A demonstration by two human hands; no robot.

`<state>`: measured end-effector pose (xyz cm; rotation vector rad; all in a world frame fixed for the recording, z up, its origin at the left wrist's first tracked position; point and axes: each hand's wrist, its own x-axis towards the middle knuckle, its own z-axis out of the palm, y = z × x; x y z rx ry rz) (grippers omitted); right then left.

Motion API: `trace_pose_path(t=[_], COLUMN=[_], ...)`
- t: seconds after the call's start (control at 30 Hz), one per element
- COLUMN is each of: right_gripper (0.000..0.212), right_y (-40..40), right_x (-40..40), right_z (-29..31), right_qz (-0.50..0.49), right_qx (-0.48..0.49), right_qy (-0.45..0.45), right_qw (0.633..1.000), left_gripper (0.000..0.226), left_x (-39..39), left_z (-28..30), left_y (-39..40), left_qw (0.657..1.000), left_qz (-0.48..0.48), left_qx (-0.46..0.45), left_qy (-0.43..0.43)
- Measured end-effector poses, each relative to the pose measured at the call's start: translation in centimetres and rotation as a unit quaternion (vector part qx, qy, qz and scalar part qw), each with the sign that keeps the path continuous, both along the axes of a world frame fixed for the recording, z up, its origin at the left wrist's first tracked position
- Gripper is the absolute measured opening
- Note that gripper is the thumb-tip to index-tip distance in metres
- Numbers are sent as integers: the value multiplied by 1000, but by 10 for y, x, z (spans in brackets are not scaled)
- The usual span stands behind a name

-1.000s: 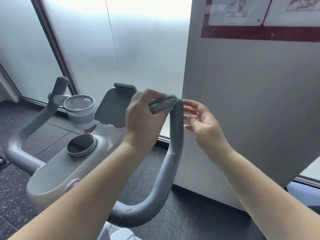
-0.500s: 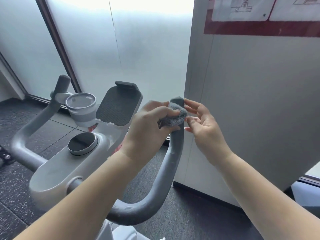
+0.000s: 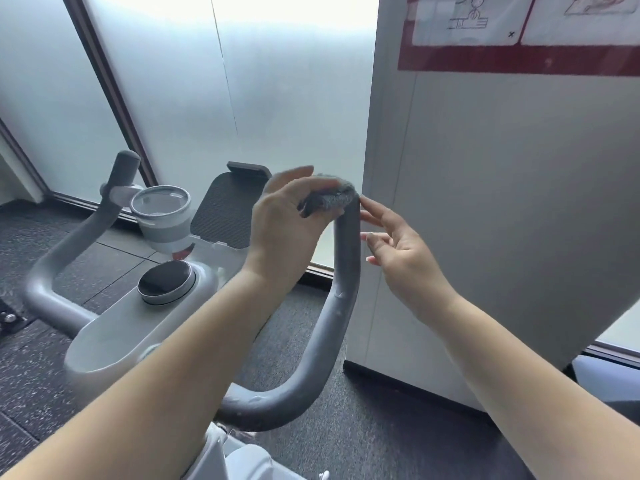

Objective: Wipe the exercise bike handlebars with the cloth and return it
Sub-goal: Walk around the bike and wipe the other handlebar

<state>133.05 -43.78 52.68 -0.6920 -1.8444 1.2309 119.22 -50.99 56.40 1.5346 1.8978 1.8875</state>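
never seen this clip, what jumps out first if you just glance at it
Centre frame, the left hand presses a grey fluffy cloth onto the top end of the right grey curved handlebar, while the right hand hovers open beside it. Left of them sit the bike's round black display and a grey cup holder.

No legible text; red-bordered poster (image 3: 519,32) on wall shows only line drawings.

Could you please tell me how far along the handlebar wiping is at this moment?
Done: nothing provable. In hand: the left hand presses the cloth on the tip of the right handlebar; the right hand is open beside it. Left: the left handlebar, then returning the cloth.
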Motion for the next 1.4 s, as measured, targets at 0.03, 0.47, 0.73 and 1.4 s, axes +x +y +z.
trace_pose_path(t=[0.03, 0.47, 0.73, 1.4], right_gripper=[49, 49, 48, 57], right_y=[0, -9, -12, -35], right_x=[0, 4, 9, 14], right_z=[-1, -9, -11, -19], right_qz=[1, -3, -2, -38], right_qx=[-2, -11, -9, -14], right_qy=[2, 6, 0, -33], right_qw=[1000, 1000, 1000, 999], left_gripper=[35, 38, 39, 37], left_x=[1, 10, 2, -5], left_z=[0, -37, -22, -18], left_y=[3, -47, -47, -72], left_qw=[1000, 973, 984, 916], left_qz=[-5, -100, -104, -224], left_qx=[-10, -140, -139, -267], left_qy=[6, 155, 42, 199])
